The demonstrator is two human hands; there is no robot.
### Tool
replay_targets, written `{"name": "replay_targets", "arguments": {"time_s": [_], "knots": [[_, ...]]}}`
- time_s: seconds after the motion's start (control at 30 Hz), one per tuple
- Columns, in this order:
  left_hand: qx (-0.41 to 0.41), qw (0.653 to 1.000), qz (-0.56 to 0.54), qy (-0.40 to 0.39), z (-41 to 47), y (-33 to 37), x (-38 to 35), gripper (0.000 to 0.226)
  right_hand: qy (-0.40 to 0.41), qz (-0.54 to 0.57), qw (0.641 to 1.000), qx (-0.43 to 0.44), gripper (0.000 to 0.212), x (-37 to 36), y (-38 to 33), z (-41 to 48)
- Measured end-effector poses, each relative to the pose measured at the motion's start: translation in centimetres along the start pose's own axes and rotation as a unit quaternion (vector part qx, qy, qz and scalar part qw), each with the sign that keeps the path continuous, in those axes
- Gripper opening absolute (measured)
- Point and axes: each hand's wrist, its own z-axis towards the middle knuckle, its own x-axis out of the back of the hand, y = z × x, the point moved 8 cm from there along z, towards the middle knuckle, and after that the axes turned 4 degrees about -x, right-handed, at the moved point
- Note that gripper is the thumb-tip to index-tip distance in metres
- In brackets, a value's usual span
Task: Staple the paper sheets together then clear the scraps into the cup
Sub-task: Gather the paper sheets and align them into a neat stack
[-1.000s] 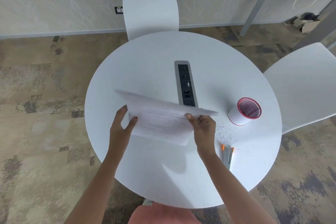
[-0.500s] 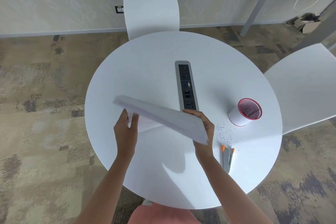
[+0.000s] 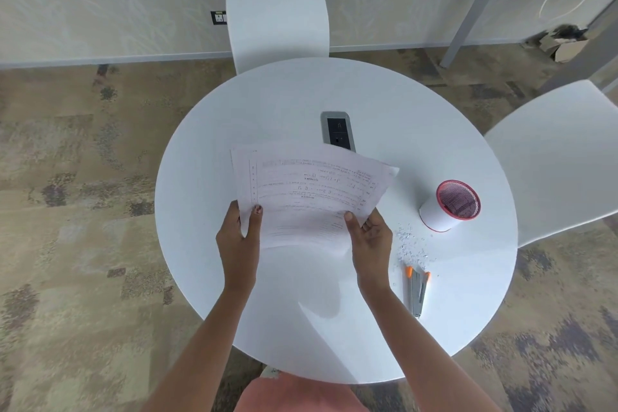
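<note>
— Where are the printed sheets [image 3: 301, 197]?

— Above the round table [image 3: 334, 328]; my left hand [image 3: 239, 237] and right hand [image 3: 369, 237] pinch their near edge.

— Handling?

— Light, floppy; I'd grip near a corner.

A second ago I saw the paper sheets [image 3: 307, 191] nearly edge-on, tilted like a thin blade above the tabletop [image 3: 434, 130]. Now they have swung up to face me, printed side showing, the far edge reaching toward 12 o'clock and covering the near end of the socket strip [image 3: 337, 130]. My left hand [image 3: 239, 237] and right hand [image 3: 369, 237] have shifted their grip to the near corners, thumbs on top.
</note>
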Motion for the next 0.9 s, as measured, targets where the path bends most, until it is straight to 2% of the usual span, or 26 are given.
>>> {"name": "replay_targets", "arguments": {"time_s": [0.07,0.1,0.17,0.23,0.4,0.5,0.6,0.67,0.73,0.83,0.9], "knots": [[0.035,0.999,-0.029,-0.002,-0.1,-1.2,0.0,0.042,-0.007,-0.022,1.0,-0.011,0.044,0.0,0.8,-0.1],[0.042,0.998,-0.045,-0.004,-0.2,-1.4,0.0,0.043,-0.008,-0.032,0.999,-0.014,0.046,0.0,1.0,-0.1],[0.033,0.998,-0.046,-0.011,-0.4,-0.9,-0.1,0.018,-0.007,-0.042,0.999,-0.014,0.046,0.0,1.0,-0.2],[0.029,0.998,-0.046,-0.011,-0.6,-0.7,-0.1,0.012,-0.007,-0.038,0.999,-0.009,0.046,0.0,0.8,-0.3],[0.071,0.996,-0.044,-0.017,-0.9,-2.0,0.0,0.049,0.002,-0.053,0.998,-0.022,0.037,0.2,1.8,-0.5],[0.068,0.997,-0.026,-0.034,-1.5,-2.0,-0.1,0.026,0.003,-0.062,0.997,-0.037,0.03,0.4,2.7,-0.6],[0.063,0.997,-0.021,-0.036,-1.4,-2.9,-0.2,0.022,0.003,-0.065,0.997,-0.037,0.023,0.7,2.8,-0.6],[0.056,0.998,-0.002,-0.038,-1.3,-3.0,-0.2,0.005,0.003,-0.074,0.997,-0.028,0.021,0.8,2.5,-0.6],[0.051,0.998,0.001,-0.038,-1.0,-2.9,-0.2,0.01,0.005,-0.078,0.997,-0.018,0.022,0.9,2.0,-0.7],[0.072,0.997,-0.007,-0.039,-0.8,-3.5,0.0,0.024,0.019,-0.101,0.995,0.016,0.005,1.4,1.0,-0.6],[0.079,0.996,-0.012,-0.029,-0.7,-4.1,0.3,0.025,0.031,-0.102,0.994,0.031,0.007,1.8,0.4,-0.4]]}}
